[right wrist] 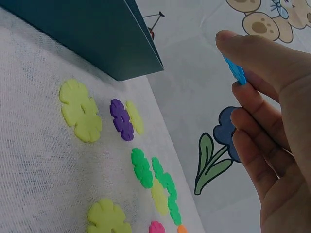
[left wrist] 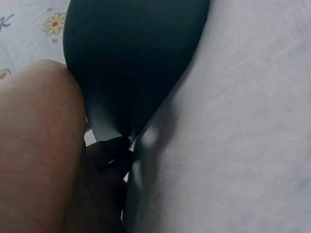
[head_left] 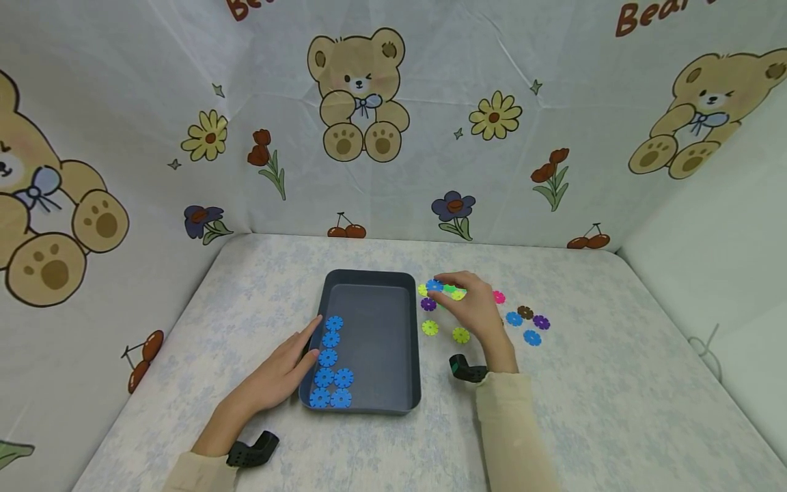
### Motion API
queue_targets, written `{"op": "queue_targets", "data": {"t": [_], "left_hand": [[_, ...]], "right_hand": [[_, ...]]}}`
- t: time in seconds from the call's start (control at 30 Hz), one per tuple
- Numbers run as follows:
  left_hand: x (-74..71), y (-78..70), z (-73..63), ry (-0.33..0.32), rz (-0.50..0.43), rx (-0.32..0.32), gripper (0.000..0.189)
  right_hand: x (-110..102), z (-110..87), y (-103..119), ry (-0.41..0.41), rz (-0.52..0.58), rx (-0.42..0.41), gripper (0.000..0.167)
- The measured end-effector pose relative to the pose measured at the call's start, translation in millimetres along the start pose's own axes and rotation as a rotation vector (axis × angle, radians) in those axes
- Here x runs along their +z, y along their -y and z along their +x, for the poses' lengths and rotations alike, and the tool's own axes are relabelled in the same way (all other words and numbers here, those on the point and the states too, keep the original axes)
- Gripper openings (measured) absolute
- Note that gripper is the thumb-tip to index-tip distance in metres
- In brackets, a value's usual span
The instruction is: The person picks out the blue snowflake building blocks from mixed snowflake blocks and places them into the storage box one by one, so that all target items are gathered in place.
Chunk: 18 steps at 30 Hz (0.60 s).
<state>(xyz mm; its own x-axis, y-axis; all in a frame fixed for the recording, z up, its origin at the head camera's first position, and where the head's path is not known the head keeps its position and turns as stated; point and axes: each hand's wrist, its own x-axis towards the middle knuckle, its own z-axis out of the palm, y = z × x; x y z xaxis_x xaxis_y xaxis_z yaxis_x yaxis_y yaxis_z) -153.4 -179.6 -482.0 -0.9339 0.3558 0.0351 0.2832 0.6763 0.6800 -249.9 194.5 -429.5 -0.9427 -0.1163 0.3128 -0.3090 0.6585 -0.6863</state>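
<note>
Between the thumb and index finger of my right hand, a blue notched plastic disc is pinched above the table. The right wrist view shows this blue disc edge-on, with the other fingers loosely bent below. My left hand holds the left side of a dark grey rectangular tray, thumb over the rim. From the left wrist, shadowed fingers lie against the tray's outer wall. Inside the tray, several blue discs lie along its left side and lower left corner.
Right of the tray, loose discs lie scattered: yellow-green, purple, pink, brown and blue. Green discs also show in the right wrist view. A bear-print cloth hangs behind the table.
</note>
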Motion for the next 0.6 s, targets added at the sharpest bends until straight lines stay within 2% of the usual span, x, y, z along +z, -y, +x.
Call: {"op": "queue_targets", "data": {"t": [0.6], "left_hand": [[-0.3,0.0,0.4,0.002,-0.004,0.003,0.065]], "right_hand": [[10.3,1.1,20.5,0.042,-0.025,-0.094,0.036]]}}
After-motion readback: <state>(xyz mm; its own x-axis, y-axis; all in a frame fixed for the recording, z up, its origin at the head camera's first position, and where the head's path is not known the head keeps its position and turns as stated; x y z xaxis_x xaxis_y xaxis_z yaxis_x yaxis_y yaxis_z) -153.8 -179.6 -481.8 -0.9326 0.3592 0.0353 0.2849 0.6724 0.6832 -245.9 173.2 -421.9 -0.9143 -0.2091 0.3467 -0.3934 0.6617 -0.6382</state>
